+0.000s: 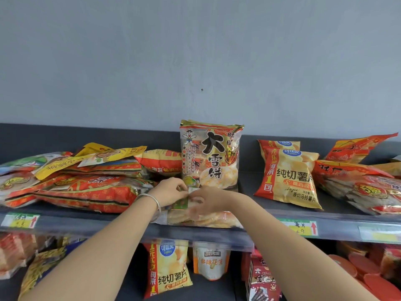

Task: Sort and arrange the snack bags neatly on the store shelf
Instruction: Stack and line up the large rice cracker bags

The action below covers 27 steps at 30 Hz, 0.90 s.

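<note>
shelf (86, 224): dark grey, runs the whole width, price tags (20, 220) stuck along the front lip

left pile (82, 183): messy heap of red, yellow and green bags lying flat on top of each other, pointing every which way

left hand (171, 191): arm comes up from the bottom left with a silver bracelet (152, 200) on the wrist. Fingers are curled in and pinch the green corner of the flat bag

flat bag (201, 218): rice cracker bag lying at the front edge of the shelf, dead centre, sticking out a bit over the lip. The clear end with the crackers faces the front. The long axis looks front to back, but the far end is under the hands, so not 100% sure

upright bag (211, 155): same kind of bag, standing right behind the flat one, long axis vertical, print facing out

right hand (208, 203): arm comes in from the bottom right and the hand sits on top of the flat bag, nearly touching the left hand. It's blurry, can't tell if it's gripping or just resting

chip bags (288, 174): two yellow ones, one in front of the other, leaning back, tops up

right pile (358, 185): more red bags flopped over, tilted

lower shelf (169, 270): more snacks standing underneath
</note>
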Tool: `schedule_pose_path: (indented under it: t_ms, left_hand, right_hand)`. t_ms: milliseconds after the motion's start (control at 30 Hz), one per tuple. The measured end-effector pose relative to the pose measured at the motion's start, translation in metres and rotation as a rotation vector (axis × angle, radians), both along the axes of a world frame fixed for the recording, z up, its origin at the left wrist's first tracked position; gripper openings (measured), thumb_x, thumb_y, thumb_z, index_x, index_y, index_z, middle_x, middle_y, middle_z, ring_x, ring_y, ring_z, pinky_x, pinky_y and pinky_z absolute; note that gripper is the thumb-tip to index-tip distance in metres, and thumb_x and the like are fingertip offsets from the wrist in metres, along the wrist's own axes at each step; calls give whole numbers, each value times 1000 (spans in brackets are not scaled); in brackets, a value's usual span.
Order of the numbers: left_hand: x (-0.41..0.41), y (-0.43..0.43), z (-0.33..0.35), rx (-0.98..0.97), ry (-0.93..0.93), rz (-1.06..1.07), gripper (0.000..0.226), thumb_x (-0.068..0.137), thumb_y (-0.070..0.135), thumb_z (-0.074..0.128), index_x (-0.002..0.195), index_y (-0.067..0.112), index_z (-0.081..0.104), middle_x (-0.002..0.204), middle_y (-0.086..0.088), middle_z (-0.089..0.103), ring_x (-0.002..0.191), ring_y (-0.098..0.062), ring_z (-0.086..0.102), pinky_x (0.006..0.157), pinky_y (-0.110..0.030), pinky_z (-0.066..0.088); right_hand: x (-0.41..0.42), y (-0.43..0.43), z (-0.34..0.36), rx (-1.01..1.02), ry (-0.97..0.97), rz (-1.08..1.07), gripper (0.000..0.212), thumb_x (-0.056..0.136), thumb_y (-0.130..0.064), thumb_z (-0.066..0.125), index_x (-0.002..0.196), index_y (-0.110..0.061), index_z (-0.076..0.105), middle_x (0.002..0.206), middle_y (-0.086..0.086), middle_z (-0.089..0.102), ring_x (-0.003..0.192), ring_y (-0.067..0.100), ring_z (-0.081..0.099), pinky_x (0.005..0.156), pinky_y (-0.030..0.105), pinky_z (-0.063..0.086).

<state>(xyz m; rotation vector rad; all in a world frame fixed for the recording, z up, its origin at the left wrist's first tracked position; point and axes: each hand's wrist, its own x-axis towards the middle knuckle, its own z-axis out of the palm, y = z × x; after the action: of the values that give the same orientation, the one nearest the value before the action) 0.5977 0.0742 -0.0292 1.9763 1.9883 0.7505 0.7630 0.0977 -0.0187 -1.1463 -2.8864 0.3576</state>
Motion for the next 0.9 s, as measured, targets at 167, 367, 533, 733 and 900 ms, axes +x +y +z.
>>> schedule_pose_path:
  t_ms: [167, 367, 533, 733, 900]
  left_hand:
    - [1, -16, -7, 18, 35, -11, 19, 92, 26, 56, 106, 17, 64, 115, -3, 61, 103, -18, 56, 82, -27, 44]
    - [2, -35, 21, 391, -338, 130, 36, 100, 36, 33, 93, 15, 61, 99, -5, 64, 90, -18, 57, 83, -33, 45]
    - [4, -41, 50, 764, -807, 168, 31, 100, 34, 33, 113, 17, 56, 112, 2, 54, 106, -12, 50, 84, -23, 38]
    - [9, -19, 20, 405, -876, 142, 50, 92, 30, 57, 137, 18, 37, 132, -2, 46, 116, -19, 44, 98, -37, 38]
    - [14, 2, -1, 217, -916, 109, 78, 89, 33, 61, 149, 17, 15, 153, -5, 27, 138, -26, 29, 112, -45, 27]
  right_hand:
    - [1, -19, -13, 204, -225, -49, 97, 76, -41, 75, 150, -31, 13, 144, 15, 36, 126, 38, 44, 94, 49, 43]
    - [14, -19, 10, 484, 97, -95, 41, 88, -30, 56, 127, -22, 45, 112, 7, 63, 102, 30, 61, 80, 42, 52]
    - [31, -10, 31, 500, 394, -271, 42, 85, -44, 59, 123, -33, 46, 104, -6, 65, 88, 18, 60, 68, 33, 46]
    - [46, 1, 48, 236, 796, -361, 59, 85, -41, 66, 138, -28, 43, 119, -2, 64, 108, 21, 60, 89, 44, 50]
    - [55, 10, 45, -201, 1318, -338, 44, 88, -25, 68, 128, -20, 52, 119, -2, 64, 108, 19, 64, 87, 38, 55]
